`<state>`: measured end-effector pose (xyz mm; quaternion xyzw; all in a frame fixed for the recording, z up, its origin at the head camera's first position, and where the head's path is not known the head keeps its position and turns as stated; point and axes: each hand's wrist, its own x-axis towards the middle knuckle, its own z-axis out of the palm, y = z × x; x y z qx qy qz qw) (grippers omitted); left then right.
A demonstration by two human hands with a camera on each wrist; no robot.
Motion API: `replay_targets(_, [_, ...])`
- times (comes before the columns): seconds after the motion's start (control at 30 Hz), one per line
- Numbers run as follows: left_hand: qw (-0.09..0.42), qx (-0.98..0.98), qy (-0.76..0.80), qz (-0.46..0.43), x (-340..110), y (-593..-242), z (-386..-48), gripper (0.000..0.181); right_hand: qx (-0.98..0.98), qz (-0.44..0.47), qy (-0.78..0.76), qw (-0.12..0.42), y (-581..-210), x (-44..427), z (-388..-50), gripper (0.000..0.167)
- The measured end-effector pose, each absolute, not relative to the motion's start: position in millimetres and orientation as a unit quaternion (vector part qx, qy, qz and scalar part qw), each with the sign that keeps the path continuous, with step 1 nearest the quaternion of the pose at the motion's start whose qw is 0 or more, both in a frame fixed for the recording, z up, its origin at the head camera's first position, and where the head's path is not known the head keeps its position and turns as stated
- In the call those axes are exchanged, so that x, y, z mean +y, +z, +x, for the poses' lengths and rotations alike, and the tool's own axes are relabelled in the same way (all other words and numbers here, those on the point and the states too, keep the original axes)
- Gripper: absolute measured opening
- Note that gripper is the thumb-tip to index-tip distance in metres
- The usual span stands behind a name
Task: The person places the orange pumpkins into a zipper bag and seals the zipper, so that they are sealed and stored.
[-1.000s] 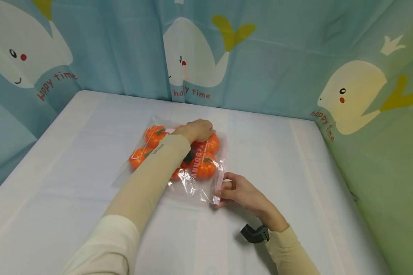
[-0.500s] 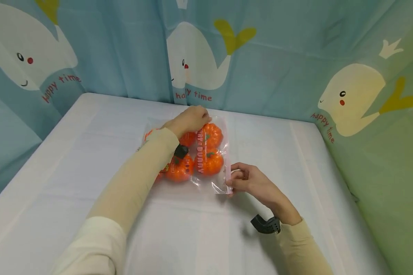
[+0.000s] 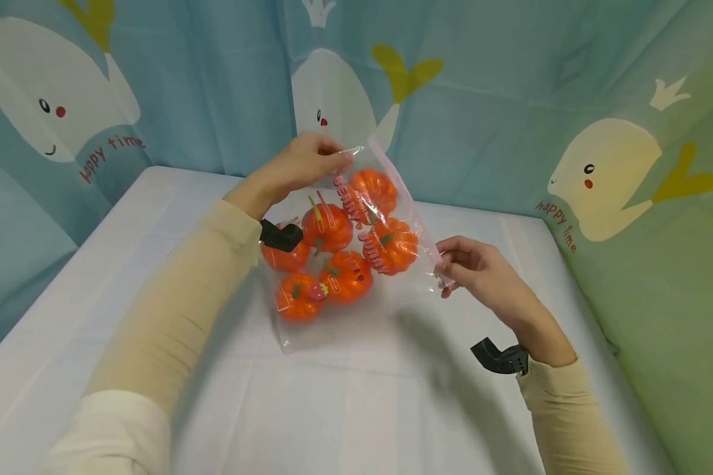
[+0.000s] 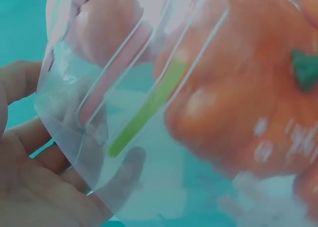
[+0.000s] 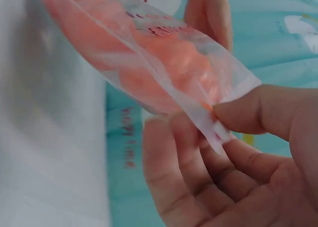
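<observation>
Between the two hands, a clear zip bag (image 3: pixel 404 290) with a pink zip edge hangs tilted over the table. Several small orange toy pumpkins (image 3: pixel 392 245) with green stems lie inside it. My left hand (image 3: pixel 305 163) pinches the bag's upper edge, left of the zip. In the left wrist view part of a left finger shows through the film beside a pumpkin (image 4: pixel 238 93). My right hand (image 3: pixel 481 270) pinches the lower right corner at the end of the zip edge. The right wrist view shows the right thumb (image 5: pixel 243 108) pressing that corner against the fingers.
The white-covered table (image 3: pixel 344 409) spreads under the bag and both arms. A blue curtain (image 3: pixel 481 99) with whale prints stands behind its far edge, and a green one (image 3: pixel 659 316) on the right. Each wrist wears a black camera mount (image 3: pixel 499 356).
Both hands have raised the bag off the table and tilted it, the left hand going up. The right hand has moved right and away. The pumpkins now hang in the lifted bag.
</observation>
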<state>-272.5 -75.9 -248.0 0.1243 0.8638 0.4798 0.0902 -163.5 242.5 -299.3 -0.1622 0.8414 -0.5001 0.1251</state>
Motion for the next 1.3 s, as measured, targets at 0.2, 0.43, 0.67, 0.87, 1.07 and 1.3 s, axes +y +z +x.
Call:
replay_targets(0.2, [0.094,0.814,0.563,0.110,-94,-231,-260,0.041,0.864,-0.183,-0.469,0.018,-263,247,-166,0.022])
replay_targets(0.43, [0.080,0.794,0.585,0.144,-111,-230,-244,0.027,0.891,-0.168,-0.408,-0.106,-227,247,-168,0.018])
replay_targets(0.67, [0.054,0.823,0.541,0.165,-123,-239,-233,0.028,0.894,-0.188,-0.370,-0.171,-212,246,-178,0.017])
replay_targets(0.87, [0.032,0.841,0.494,0.220,-126,-254,-226,0.035,0.896,-0.203,-0.349,-0.184,-220,250,-182,0.015])
replay_targets(1.07, [0.023,0.830,0.496,0.254,-119,-261,-215,0.033,0.904,-0.206,-0.323,-0.188,-227,255,-178,0.014])
replay_targets(1.3, [-0.060,0.815,0.518,0.253,-109,-260,-207,0.020,0.891,-0.239,-0.333,-0.192,-231,261,-175,0.014])
